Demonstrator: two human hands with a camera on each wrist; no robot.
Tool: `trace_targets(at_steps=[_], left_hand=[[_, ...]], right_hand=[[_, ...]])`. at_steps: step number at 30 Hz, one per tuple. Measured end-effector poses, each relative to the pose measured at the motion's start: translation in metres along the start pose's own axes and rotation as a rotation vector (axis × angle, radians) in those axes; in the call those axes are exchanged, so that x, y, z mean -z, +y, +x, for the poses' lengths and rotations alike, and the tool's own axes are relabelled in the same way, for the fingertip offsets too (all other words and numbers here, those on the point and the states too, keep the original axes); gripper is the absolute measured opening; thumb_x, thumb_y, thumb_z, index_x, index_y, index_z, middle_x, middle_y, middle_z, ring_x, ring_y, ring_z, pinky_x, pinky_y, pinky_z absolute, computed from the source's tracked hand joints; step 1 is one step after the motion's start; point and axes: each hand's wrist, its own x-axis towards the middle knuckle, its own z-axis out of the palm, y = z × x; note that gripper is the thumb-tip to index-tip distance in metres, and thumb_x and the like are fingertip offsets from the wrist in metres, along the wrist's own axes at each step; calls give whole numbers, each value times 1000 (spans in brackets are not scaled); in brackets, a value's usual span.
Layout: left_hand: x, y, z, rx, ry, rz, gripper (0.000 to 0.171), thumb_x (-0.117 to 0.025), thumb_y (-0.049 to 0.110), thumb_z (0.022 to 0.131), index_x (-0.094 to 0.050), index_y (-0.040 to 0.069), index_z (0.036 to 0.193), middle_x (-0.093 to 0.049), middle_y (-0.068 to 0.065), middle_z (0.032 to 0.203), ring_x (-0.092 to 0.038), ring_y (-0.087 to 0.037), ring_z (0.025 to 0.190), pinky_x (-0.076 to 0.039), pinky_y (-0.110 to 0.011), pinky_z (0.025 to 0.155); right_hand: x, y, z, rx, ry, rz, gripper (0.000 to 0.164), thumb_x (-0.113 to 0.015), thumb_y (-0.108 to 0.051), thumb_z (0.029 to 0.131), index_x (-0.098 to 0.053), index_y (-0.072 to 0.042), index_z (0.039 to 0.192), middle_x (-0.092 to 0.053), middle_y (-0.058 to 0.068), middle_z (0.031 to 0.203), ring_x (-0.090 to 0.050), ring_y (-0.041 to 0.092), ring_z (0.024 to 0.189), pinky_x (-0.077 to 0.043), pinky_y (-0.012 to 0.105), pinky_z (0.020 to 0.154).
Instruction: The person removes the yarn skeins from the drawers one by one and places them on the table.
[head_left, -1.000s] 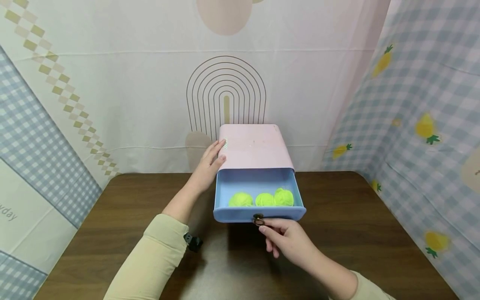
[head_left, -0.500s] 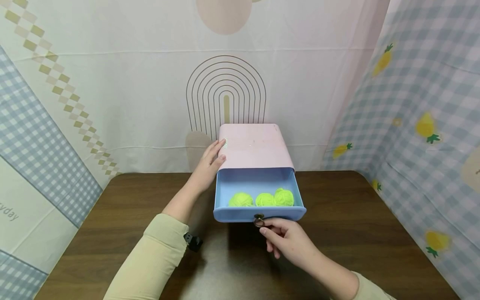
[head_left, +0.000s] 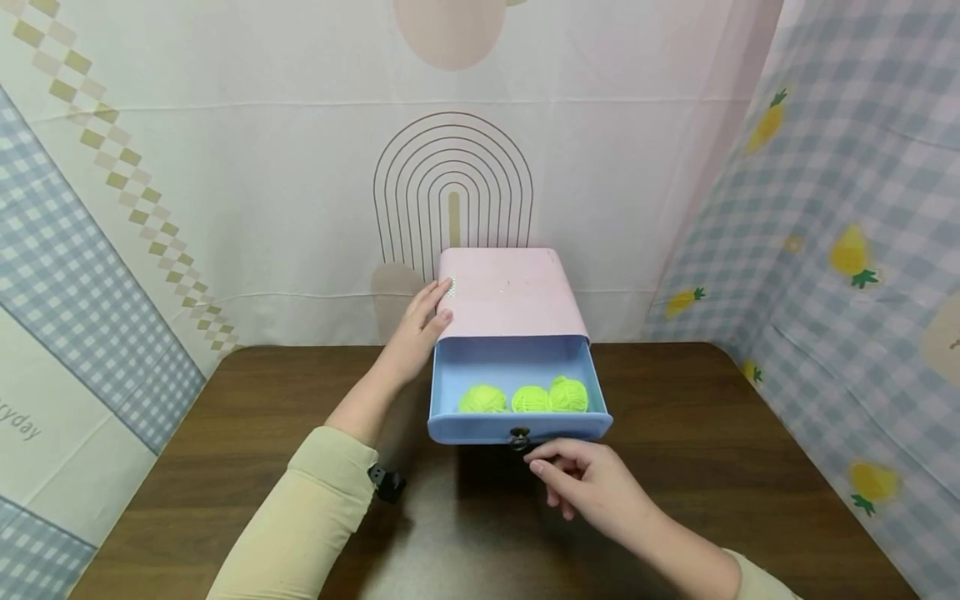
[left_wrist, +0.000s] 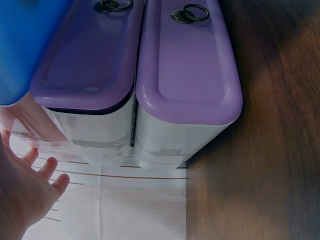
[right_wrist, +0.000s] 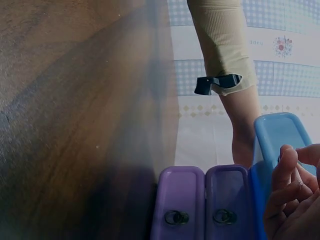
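Observation:
A small chest with a pink top (head_left: 513, 292) has its blue drawer (head_left: 468, 429) pulled out toward me. Inside, along the drawer's front, lie 3 balls of bright yellow-green yarn (head_left: 482, 399). My left hand (head_left: 408, 337) rests against the chest's left side, fingers stretched and thumb near the top edge. Just right of the drawer's dark ring pull (head_left: 519, 439) is my right hand (head_left: 592, 479), thumb and index finger loosely bent and the ring hanging outside them. Below the blue drawer, the left wrist view shows two purple drawers (left_wrist: 195, 65) pushed in, with ring pulls (left_wrist: 195, 13).
The chest stands on a dark wooden table (head_left: 300, 400), near its back edge. A printed cloth (head_left: 300, 208) hangs close behind it, and checked cloth (head_left: 840, 300) hangs along the right. A black wrist camera (head_left: 387, 484) sits at my left sleeve.
My right hand has let go of the ring pull and shifted slightly right and toward me. The ring hangs down. The left hand and the drawer have stayed in place.

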Motion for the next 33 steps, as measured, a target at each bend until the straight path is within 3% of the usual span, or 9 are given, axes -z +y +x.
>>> trace_targets(at_steps=[16, 33], left_hand=[[0, 0, 0, -1, -4, 2, 61, -39, 52, 101, -30, 28, 157, -16, -13, 163, -15, -36, 148, -20, -64, 113], [0, -1, 1, 6, -8, -1, 61, -40, 52, 101, -31, 28, 157, -15, -14, 163, -15, -37, 148, -20, -64, 113]], right_hand=[[26, -33, -1, 63, 52, -68, 19, -69, -29, 94, -74, -16, 107, -61, 1, 64, -57, 16, 50, -51, 32, 47], [64, -66, 15, 53, 121, -134, 25, -69, -27, 94, -72, -12, 114, -59, 7, 64, -52, 19, 50, -45, 32, 44]])
